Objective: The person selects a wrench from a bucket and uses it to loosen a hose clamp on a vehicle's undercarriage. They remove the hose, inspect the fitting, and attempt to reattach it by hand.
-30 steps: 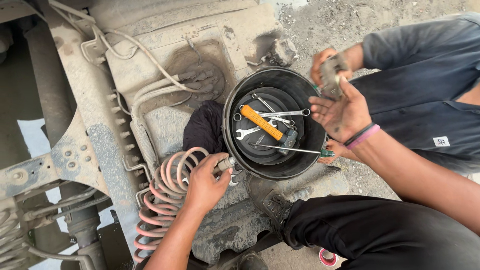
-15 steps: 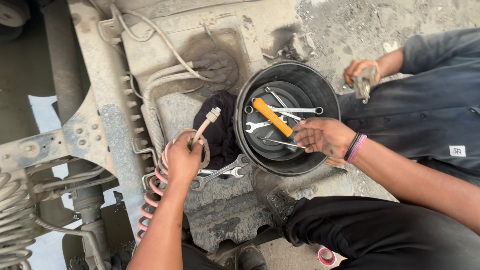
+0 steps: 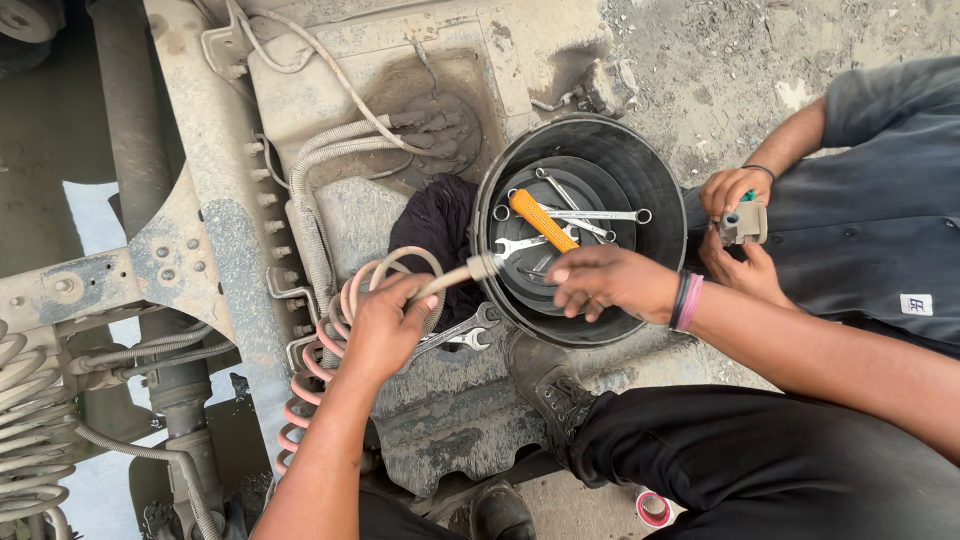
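My left hand [image 3: 385, 325] grips a beige hose [image 3: 450, 280] just behind its metal end fitting [image 3: 483, 266]. The fitting points at the rim of a black bucket [image 3: 660, 190]. My right hand [image 3: 610, 283], with bands on its wrist, hovers over the bucket's near side, fingers loosely spread and holding nothing. Its fingertips are close to the fitting. In the bucket lie several wrenches [image 3: 590, 215] and an orange-handled tool [image 3: 540, 220]. A coiled pink hose [image 3: 320, 360] sits under my left hand.
A co-worker in a grey shirt, at the right, holds a small grey part [image 3: 742, 224] in both hands. Two wrenches [image 3: 462, 333] and a black cloth [image 3: 440, 220] lie on the dusty chassis [image 3: 330, 80]. A roll of tape [image 3: 653, 508] lies on the ground.
My left hand swung the hose end right, so its fitting now reaches the bucket rim. My right hand moved left across the bucket toward the fitting.
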